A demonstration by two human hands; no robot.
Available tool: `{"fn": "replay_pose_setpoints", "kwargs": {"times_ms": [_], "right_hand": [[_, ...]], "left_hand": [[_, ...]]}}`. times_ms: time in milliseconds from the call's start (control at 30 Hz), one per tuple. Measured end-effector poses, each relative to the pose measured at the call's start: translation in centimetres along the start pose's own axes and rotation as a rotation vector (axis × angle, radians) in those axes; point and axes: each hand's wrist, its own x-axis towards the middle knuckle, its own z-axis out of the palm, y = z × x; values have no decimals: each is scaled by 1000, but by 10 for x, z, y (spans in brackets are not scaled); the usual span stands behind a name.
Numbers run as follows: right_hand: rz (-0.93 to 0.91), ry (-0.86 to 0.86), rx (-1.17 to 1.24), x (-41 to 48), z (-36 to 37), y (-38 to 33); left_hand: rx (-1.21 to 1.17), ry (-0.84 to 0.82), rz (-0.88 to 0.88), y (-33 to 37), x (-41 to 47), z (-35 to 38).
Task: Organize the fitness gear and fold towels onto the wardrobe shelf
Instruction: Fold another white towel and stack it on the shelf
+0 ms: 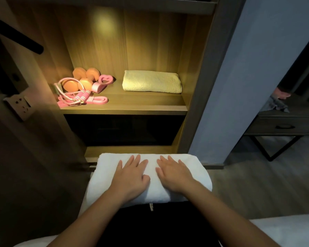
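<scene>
A folded white towel [194,173] lies across my lap in front of the wardrobe. My left hand [132,177] and my right hand [174,172] press flat on top of it, fingers straight and spread. On the lit wardrobe shelf [132,107] a folded pale yellow towel [152,81] lies at the right. At the shelf's left sit orange dumbbells [84,77], a pink skipping rope [73,97], a pink heart-shaped grip ring [105,80] and a flat pink band [98,100].
Below the lit shelf is a dark compartment [123,129]. An open wardrobe door with a socket plate [20,104] stands at the left. A blue-grey wall panel [248,86] rises on the right, with a dark bedside table [284,125] beyond it.
</scene>
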Motion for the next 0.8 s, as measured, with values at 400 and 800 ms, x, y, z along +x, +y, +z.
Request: {"fn": "replay_pose_setpoints", "kwargs": {"times_ms": [400, 800], "right_hand": [[258, -52, 23, 2, 24, 21], [317, -151, 37, 16, 5, 12]], "left_hand": [[-56, -113, -326, -52, -4, 9], [-30, -97, -81, -3, 22, 2]]}}
